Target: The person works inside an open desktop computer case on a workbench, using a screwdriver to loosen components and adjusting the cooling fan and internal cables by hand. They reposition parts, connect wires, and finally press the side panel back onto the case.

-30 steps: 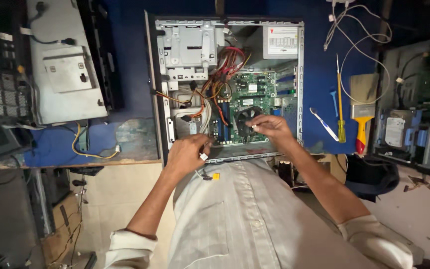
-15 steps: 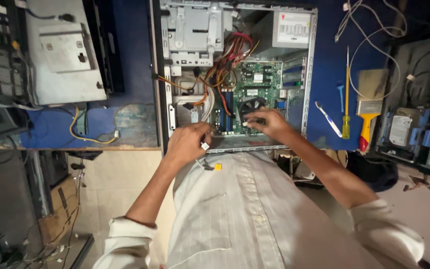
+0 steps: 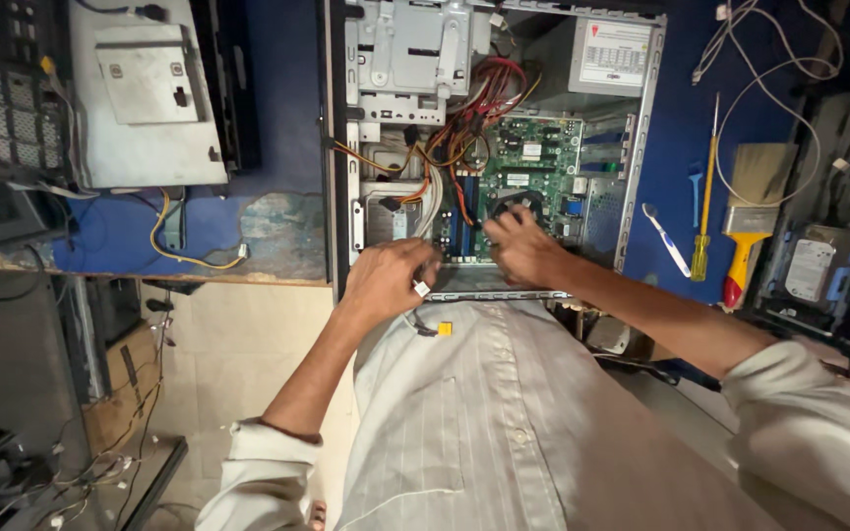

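Two bare hands are seen inside an open grey metal computer case (image 3: 641, 128) that lies on its side on the blue-topped workbench (image 3: 277, 118), its near end at the bench's front edge. At the bench's far left corner a flat grey metal side panel (image 3: 145, 98) is laid, and a yellow cable (image 3: 184, 251) is curled near the front edge beside a worn patch of paint. The left hand (image 3: 386, 280) is rested on the case's near rim, its fingers curled loosely around a small white connector (image 3: 422, 288); whether that is gripped tightly cannot be told. The right hand (image 3: 528, 251) is placed just beside it on the lower edge of the green motherboard (image 3: 533, 162), fingers bent and pressed down by the black round fan (image 3: 518, 202); what, if anything, is pinched cannot be told. A bundle of red and orange wires (image 3: 464, 128) is draped above. Towards the right edge lie a white toothbrush (image 3: 666, 239), a yellow-handled screwdriver (image 3: 705, 206) and a wide paintbrush with red and yellow handle (image 3: 750, 206).
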Motion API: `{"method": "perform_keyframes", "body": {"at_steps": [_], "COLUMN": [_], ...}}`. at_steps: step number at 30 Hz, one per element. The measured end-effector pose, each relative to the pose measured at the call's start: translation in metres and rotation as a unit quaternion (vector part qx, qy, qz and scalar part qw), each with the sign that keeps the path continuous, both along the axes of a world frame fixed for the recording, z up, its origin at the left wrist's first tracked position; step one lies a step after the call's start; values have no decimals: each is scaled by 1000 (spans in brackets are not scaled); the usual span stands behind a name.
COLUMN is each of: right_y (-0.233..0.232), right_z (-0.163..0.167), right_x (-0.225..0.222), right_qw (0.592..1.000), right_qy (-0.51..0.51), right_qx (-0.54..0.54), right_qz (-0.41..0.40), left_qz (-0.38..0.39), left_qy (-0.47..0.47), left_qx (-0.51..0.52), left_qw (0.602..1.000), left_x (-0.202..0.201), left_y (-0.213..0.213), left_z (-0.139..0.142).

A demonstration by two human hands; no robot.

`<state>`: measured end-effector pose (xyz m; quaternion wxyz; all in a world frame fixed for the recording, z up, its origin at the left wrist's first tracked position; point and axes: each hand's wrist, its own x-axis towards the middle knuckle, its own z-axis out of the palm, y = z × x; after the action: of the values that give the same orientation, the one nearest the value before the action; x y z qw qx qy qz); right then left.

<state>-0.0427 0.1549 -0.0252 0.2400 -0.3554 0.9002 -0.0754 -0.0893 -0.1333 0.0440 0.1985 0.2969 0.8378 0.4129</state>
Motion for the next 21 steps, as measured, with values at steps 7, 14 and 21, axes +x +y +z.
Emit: {"method": "perform_keyframes", "body": {"at_steps": [7, 14, 21], "right_y": [-8, -10, -7], "right_z": [-6, -13, -34], "right_x": [-3, 1, 6], "right_qw": [997, 993, 992], "right_qy": [8, 35, 76], "right_qx": [32, 71, -24], "right_qz": [63, 89, 100], "left_qz": [6, 6, 2], "left_qy": [7, 5, -12], "left_qx": [5, 28, 25], "left_qw": [1000, 1000, 1000], "left_x": [-1, 0, 0], "left_y": [-1, -3, -5], "left_z": [-3, -3, -3]}}
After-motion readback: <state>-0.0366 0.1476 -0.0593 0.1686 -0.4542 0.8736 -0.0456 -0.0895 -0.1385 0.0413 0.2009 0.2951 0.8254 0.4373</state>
